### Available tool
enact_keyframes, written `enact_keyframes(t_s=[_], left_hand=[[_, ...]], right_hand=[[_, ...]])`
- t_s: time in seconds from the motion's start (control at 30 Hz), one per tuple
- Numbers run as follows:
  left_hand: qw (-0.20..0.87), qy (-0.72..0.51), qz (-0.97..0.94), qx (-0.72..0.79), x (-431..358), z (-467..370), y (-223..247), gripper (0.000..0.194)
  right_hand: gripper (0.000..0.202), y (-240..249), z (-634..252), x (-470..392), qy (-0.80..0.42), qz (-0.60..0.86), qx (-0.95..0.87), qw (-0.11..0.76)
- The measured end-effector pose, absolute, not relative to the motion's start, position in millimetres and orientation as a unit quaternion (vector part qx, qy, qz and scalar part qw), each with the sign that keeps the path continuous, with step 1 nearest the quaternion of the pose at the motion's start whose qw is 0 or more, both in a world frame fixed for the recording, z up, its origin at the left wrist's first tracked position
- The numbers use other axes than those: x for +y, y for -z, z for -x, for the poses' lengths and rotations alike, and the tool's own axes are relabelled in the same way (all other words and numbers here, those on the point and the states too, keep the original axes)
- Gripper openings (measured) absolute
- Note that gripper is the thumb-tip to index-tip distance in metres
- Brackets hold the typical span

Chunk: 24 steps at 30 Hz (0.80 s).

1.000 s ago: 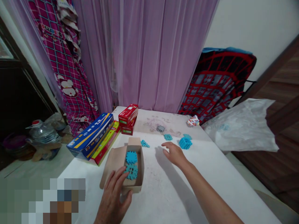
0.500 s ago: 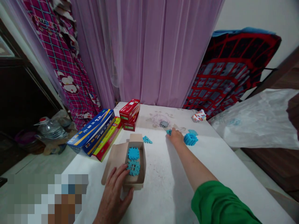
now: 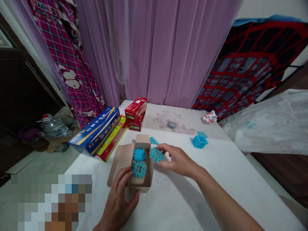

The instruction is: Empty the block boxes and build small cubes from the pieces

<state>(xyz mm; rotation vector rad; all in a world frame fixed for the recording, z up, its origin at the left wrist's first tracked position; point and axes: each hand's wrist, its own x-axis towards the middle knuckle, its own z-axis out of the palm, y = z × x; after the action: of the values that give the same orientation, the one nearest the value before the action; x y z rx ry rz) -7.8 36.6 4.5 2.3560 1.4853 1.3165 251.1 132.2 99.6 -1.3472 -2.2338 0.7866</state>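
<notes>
An open cardboard box (image 3: 149, 178) lies on the white table with its lid folded out to the left. Inside are blue notched plastic building blocks, among them a plain blue block (image 3: 139, 155) and a teal block with a window-like centre (image 3: 139, 169). My left hand (image 3: 120, 189) rests around the box's near left corner, thumb at the front and fingers over the side. Pinched between the thumb and fingers of my right hand (image 3: 176, 159) is a teal notched building block (image 3: 157, 155), just right of the box. Another blue notched piece (image 3: 154, 141) lies behind it on the table.
At the left stand a long blue box (image 3: 96, 130), a yellow-and-red box (image 3: 113, 141) and stacked red boxes (image 3: 136, 112). A grey notched piece (image 3: 171, 125) lies toward the back. Blue blocks (image 3: 199, 141) and a crumpled wrapper (image 3: 209, 117) are on the right.
My right hand has come from the back right of the table toward the box, bringing the teal block with it. My left hand stays on the box. The view has shifted slightly.
</notes>
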Motion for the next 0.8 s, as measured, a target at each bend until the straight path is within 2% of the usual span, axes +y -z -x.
enact_keyframes(t_s=[0.13,0.3,0.43,0.57,0.8], left_hand=[[0.031,-0.423,-0.767,0.482,35.9,7.5,-5.4,0.06],[0.024,-0.419,-0.765,0.488,35.5,8.1,-7.0,0.058],[0.018,-0.418,-0.767,0.487,36.6,7.9,-6.7,0.058],[0.016,-0.418,-0.766,0.489,36.6,7.5,-5.8,0.059],[0.004,-0.425,-0.769,0.478,36.5,7.3,-8.5,0.058]], right_hand=[[0.045,-120.3,-216.6,122.6,-0.216,0.397,-0.885,0.112],[0.039,-116.4,-199.3,129.7,-0.154,0.344,-0.926,0.027],[0.037,-123.8,-201.0,129.2,-0.139,0.339,-0.931,0.003],[0.037,-134.3,-203.5,129.0,-0.121,0.355,-0.927,0.02],[0.036,-121.2,-195.0,122.0,-0.142,0.314,-0.939,-0.013]])
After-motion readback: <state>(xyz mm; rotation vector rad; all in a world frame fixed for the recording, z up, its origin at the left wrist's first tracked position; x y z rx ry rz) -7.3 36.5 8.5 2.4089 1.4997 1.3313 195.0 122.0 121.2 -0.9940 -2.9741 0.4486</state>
